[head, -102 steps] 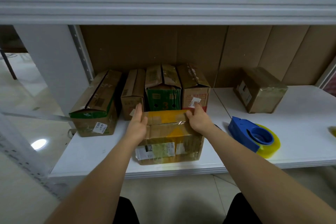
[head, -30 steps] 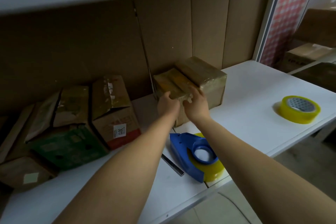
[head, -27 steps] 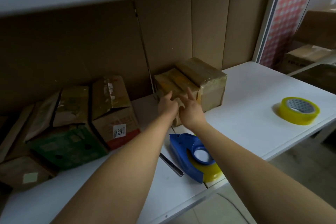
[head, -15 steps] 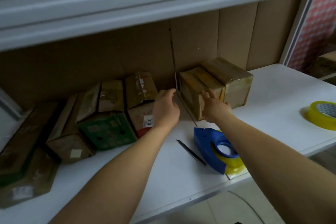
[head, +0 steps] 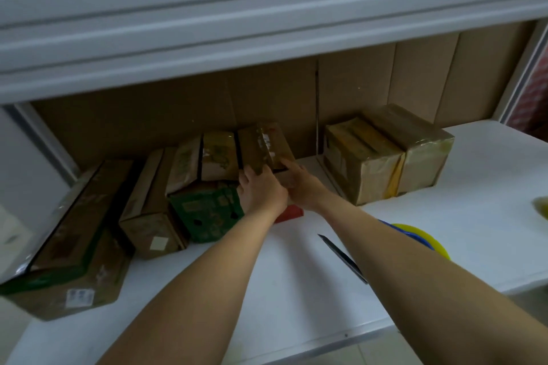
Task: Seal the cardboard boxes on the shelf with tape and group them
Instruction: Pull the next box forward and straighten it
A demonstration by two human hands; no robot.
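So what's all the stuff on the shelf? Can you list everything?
unsealed boxes: four, brown, one with green front, one with red front, rowed at shelf left
taped boxes: two, brown, side by side, touching, right
tape dispenser: one, blue with yellow roll, front right, partly hidden
yellow thing: one, right edge, cut off
shelf: one, white
left hand, right hand: both on red-fronted box

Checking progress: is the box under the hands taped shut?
Cannot tell. Both hands, left hand and right hand, cover the red-bottomed box.
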